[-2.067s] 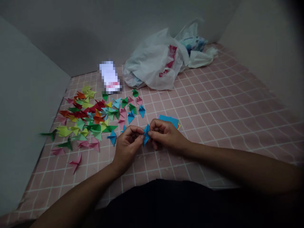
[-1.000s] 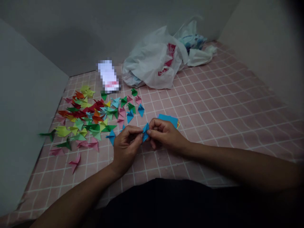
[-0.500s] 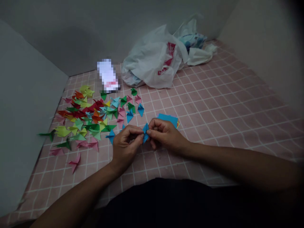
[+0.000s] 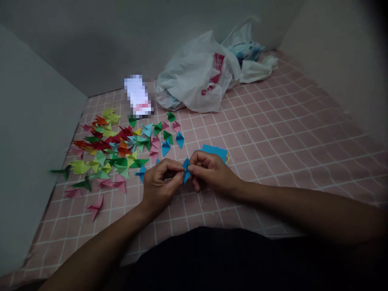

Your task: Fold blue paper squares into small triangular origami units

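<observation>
Blue folded paper [image 4: 186,170] is pinched between the two hands, the left hand [image 4: 159,186] and right hand [image 4: 212,171] both curled nearly shut on it. A stack of blue paper [image 4: 214,152] lies just behind the right hand, and colourful folded paper pieces [image 4: 112,155] are scattered to the left across a pink grid mat [image 4: 273,141].

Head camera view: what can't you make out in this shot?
In the head view:
Blue folded paper piece: partly hidden by the fingers of the left hand and right hand, so its folds are unclear.
Blue paper stack: lower part hidden by the right hand.
White rectangular object: pixelated, unreadable.
White plastic bag: contents hidden by its folds.
Folded paper pile: lower pieces covered by upper ones.
</observation>
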The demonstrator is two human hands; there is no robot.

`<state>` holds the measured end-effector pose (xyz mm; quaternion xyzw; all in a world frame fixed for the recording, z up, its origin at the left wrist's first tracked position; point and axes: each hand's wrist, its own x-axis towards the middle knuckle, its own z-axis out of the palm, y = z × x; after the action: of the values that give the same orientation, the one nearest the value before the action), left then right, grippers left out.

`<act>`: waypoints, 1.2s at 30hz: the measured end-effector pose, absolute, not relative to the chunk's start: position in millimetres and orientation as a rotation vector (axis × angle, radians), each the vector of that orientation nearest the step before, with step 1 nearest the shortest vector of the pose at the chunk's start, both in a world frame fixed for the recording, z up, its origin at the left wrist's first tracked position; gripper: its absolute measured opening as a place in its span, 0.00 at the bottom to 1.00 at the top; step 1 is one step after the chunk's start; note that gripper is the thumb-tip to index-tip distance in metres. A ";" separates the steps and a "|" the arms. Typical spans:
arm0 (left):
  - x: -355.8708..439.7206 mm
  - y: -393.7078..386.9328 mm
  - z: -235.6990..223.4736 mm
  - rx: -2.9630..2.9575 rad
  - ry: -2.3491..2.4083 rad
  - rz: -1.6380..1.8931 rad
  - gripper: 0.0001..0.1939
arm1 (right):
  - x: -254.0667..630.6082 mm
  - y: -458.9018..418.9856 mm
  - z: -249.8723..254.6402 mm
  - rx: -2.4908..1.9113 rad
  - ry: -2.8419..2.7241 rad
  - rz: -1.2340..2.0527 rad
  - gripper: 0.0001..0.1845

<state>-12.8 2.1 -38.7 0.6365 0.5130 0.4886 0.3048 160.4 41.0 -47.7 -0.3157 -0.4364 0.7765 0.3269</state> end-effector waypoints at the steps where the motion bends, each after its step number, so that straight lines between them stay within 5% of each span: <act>1: -13.2 2.7 -38.5 1.685 1.353 1.282 0.05 | 160.5 41.1 -48.5 -0.826 -1.145 2.038 0.16; 24: -14.2 1.7 -37.1 1.514 1.319 1.093 0.00 | 161.8 43.4 -44.7 -0.956 -1.378 1.877 0.08; 30: -11.8 2.3 -40.7 1.049 1.199 1.091 0.08 | 162.0 43.8 -45.2 -0.944 -1.419 1.852 0.09; 36: -12.7 2.3 -39.9 1.221 1.232 0.936 0.16 | 162.8 43.6 -45.7 -0.936 -1.447 1.807 0.09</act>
<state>-12.7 2.3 -39.9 0.5166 0.5209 0.3957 0.5525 162.8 43.6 -45.7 -0.3555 -0.5495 0.6865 0.3167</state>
